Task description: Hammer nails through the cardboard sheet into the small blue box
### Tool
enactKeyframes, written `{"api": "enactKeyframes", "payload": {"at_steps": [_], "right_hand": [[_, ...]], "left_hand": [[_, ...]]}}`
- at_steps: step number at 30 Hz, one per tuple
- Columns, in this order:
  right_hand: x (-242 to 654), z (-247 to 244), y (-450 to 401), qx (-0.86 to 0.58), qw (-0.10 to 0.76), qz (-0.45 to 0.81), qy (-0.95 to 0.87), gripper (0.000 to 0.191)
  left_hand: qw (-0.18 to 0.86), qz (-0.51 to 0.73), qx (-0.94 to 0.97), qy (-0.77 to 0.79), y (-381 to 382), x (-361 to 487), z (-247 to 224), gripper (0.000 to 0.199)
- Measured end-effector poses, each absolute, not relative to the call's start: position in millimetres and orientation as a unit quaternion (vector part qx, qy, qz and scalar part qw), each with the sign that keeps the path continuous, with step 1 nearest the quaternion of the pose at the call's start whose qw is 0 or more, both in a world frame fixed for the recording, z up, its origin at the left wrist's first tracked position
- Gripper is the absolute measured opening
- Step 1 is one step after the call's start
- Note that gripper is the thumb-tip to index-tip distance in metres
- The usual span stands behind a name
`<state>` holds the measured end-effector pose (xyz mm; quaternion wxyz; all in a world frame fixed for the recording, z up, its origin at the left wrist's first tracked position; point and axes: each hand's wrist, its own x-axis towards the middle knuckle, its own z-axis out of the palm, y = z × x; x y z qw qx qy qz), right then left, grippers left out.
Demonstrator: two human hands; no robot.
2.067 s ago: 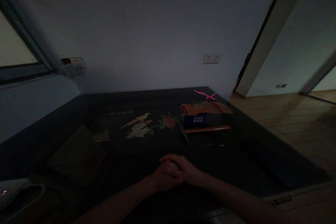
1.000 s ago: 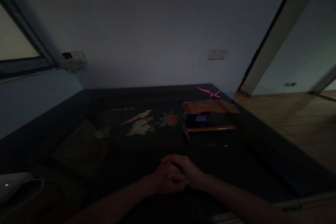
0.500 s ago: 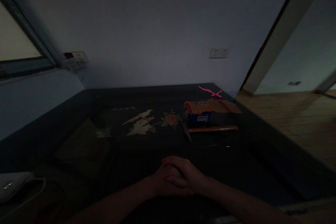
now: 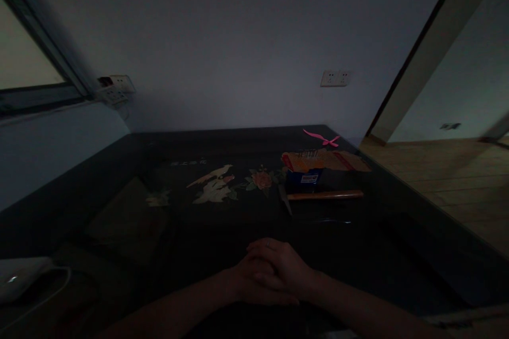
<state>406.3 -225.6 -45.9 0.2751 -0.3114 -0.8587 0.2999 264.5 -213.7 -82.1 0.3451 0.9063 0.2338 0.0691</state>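
Note:
Clasped together low in the middle of the view are my left hand (image 4: 247,282) and my right hand (image 4: 293,267). The right one lies over the left, fingers closed around it, with a ring on one finger. No object shows between them. Beyond them on the dark table (image 4: 222,143) lies a hammer (image 4: 324,195), its wooden handle pointing right and its metal head at the left. Just behind it stands a small blue box (image 4: 304,177) with a torn orange-brown cardboard flap (image 4: 338,160) spread to the right. Dark thin marks on its top are too dim to make out.
A pink ribbon (image 4: 328,142) lies near the table's far right corner. At the left edge sits a white device (image 4: 19,275) with a cable. A dark flat object (image 4: 433,254) rests at the right. Wall sockets (image 4: 335,78) are above the table; the room is dim.
The view has shifted slightly, so the things on the table appear a little farther right. My hands stay clasped, with the ring now plainer to see.

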Motion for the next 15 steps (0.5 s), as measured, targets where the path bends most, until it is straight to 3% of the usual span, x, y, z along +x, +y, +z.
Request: {"api": "enactKeyframes", "payload": {"at_steps": [15], "right_hand": [[408.1,-43.8,-226.1,-0.304,0.275,0.287,-0.865,0.036]], "left_hand": [[0.301,0.04,0.936,0.181,-215.9,266.4,-83.0,0.028]]}}
